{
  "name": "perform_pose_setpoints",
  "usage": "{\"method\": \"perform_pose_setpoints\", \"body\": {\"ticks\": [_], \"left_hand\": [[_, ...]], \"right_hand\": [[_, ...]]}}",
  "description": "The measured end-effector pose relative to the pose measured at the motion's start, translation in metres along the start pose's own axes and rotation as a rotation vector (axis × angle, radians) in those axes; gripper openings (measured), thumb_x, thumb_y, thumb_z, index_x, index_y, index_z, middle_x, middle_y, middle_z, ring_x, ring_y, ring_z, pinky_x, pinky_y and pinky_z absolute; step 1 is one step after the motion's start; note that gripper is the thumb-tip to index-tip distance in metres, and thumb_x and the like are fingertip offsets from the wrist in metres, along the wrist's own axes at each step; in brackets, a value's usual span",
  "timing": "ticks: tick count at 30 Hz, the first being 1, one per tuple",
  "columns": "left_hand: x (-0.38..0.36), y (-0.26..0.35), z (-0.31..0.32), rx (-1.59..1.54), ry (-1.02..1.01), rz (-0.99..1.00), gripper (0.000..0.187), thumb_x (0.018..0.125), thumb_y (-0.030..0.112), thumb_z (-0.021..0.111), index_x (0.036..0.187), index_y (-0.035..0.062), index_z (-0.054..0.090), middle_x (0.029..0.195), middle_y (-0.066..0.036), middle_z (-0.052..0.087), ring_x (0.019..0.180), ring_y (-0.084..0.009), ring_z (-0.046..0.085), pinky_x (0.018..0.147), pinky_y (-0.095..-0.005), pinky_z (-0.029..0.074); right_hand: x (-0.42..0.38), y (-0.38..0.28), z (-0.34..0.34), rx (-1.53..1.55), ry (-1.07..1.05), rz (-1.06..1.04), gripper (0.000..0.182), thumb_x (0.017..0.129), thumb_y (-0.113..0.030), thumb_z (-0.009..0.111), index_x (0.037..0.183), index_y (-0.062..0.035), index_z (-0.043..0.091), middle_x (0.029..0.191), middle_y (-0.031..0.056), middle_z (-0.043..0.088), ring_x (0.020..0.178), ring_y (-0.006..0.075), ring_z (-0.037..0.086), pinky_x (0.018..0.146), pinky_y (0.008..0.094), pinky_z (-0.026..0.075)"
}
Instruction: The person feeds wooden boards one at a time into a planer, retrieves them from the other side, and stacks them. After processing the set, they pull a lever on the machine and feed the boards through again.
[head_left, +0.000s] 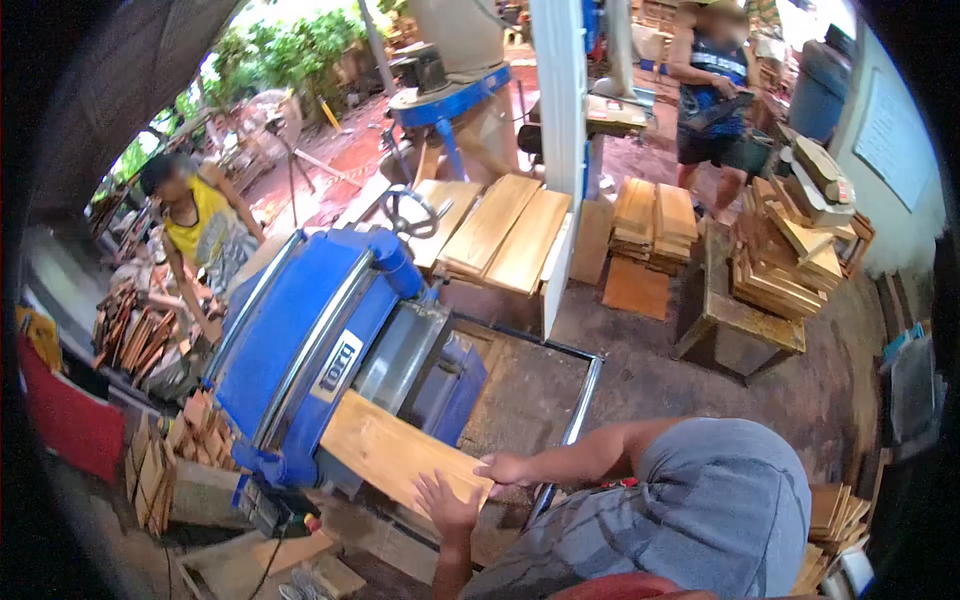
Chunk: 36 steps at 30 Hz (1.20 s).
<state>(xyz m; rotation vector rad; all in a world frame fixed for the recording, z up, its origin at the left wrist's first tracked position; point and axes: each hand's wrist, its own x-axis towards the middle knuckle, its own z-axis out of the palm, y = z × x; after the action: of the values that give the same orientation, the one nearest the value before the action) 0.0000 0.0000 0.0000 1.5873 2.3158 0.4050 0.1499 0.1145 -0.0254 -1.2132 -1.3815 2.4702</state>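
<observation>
A flat wooden board (395, 450) lies partly inside a blue thickness planer (300, 330), its near end sticking out toward me. My left hand (447, 503) rests flat on top of the board near that end, fingers spread. At the board's end corner, my right hand (507, 470) holds the edge with its fingers closed round it. The far part of the board is hidden under the planer's hood. Beside the board shows the planer's grey metal bed (402, 355).
Boards (505, 235) lie on a surface behind the planer, near a handwheel (410, 212). More boards are stacked on a bench (740, 335) at right. A metal rail (580, 400) runs beside me. A person in yellow (205, 225) bends at left; another (715, 95) stands at back right.
</observation>
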Motion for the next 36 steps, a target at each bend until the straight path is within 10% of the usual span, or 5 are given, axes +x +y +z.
{"method": "perform_pose_setpoints", "body": {"ticks": [9,15,36], "left_hand": [[0.039,-0.006,-0.021,0.166,-0.071,0.306,0.123,0.063,0.076,0.066,0.147,-0.0034,0.025,0.152,-0.032,0.016,0.144,-0.0466,0.005,0.112,-0.0635,0.001],[0.05,-0.018,-0.03,0.212,-0.083,0.36,0.113,0.064,0.059,0.072,0.146,-0.004,0.026,0.153,-0.031,0.016,0.144,-0.0444,0.009,0.115,-0.0582,0.004],[0.098,-0.046,-0.04,0.205,-0.107,0.408,0.107,0.067,0.044,0.077,0.147,-0.0027,0.024,0.152,-0.031,0.019,0.143,-0.0443,0.014,0.116,-0.0546,0.01]], "right_hand": [[0.03,-0.018,0.013,0.068,0.061,-0.093,0.038,0.1,-0.032,0.05,0.121,-0.0008,0.054,0.094,0.0102,0.065,0.072,0.0194,0.066,0.061,0.0308,0.059],[0.067,-0.027,-0.029,-0.51,-0.123,-0.129,0.039,0.099,-0.041,0.049,0.115,-0.0054,0.054,0.082,0.0064,0.063,0.064,0.0136,0.062,0.055,0.0283,0.055],[-0.162,-0.012,-0.215,0.012,0.448,-0.347,0.023,0.099,-0.027,0.052,0.106,-0.0056,0.057,0.085,0.002,0.064,0.072,0.0091,0.062,0.062,0.0241,0.051]]}}
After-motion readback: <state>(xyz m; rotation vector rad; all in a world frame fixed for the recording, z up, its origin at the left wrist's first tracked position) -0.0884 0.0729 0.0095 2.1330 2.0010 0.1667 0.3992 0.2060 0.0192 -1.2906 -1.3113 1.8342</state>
